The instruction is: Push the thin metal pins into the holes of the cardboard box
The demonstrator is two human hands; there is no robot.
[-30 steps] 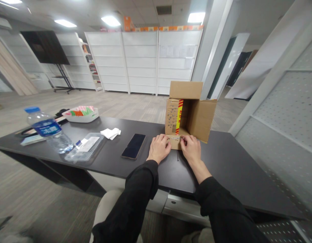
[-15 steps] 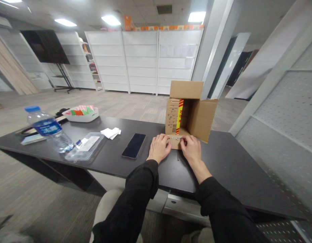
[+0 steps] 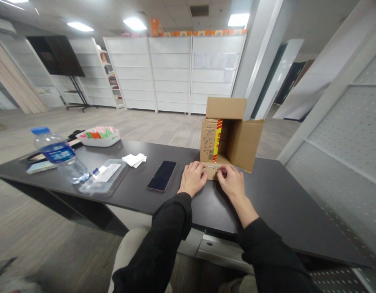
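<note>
An open cardboard box [image 3: 207,140] lies on its side with its opening toward me. Its lower flap [image 3: 212,176] rests on the desk and carries a row of small pale dots and dark holes. With bent fingers, my left hand [image 3: 193,178] holds down the flap's left edge, thumb near its front corner. On the flap's right side, my right hand [image 3: 232,180] is closed in a pinch; whatever sits between thumb and forefinger is too small to make out. A thin dark stick-like item [image 3: 215,187] lies just before the flap, between both hands.
A phone [image 3: 162,176] lies left of my left hand. Farther left are folded white paper [image 3: 134,160], a clear plastic case [image 3: 104,181], a water bottle [image 3: 61,156] and a white basket [image 3: 102,141] of colourful packets. A perforated panel [image 3: 343,142] borders the dark desk [image 3: 273,195] at right.
My right hand has shifted very slightly left along the flap, still pinched. My left hand stays in place on the flap. The whole view has drifted a little.
</note>
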